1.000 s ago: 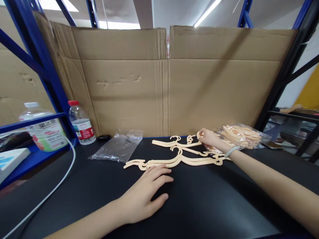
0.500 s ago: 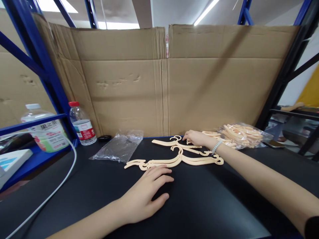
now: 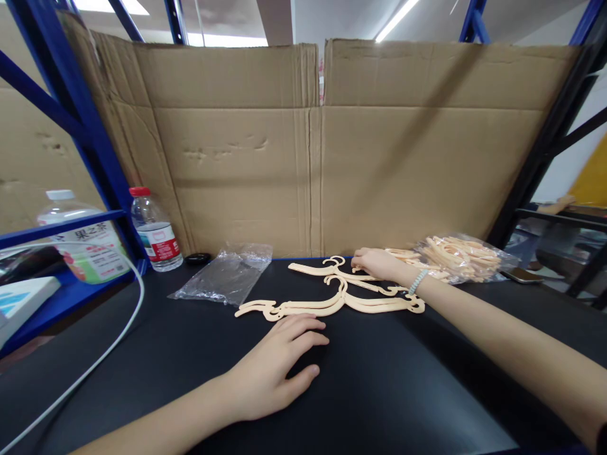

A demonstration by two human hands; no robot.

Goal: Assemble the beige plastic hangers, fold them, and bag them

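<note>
We've got a smooth black tabletop (image 3: 379, 379) here, cream hangers (image 3: 374, 304) lying flat across its middle! Over on our left, a crumpled clear bag (image 3: 227, 275), a small black object (image 3: 198, 259) and a red-capped bottle (image 3: 159, 237); on our right, a bulging bag of cream pieces (image 3: 459, 258), a flat phone-like device (image 3: 522, 275) just beside it, and we see glare streaking the near surface.

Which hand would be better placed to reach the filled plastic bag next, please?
Probably the right hand: it is much nearer the filled plastic bag, while the left hand is by the pale hangers, farther away.
</note>
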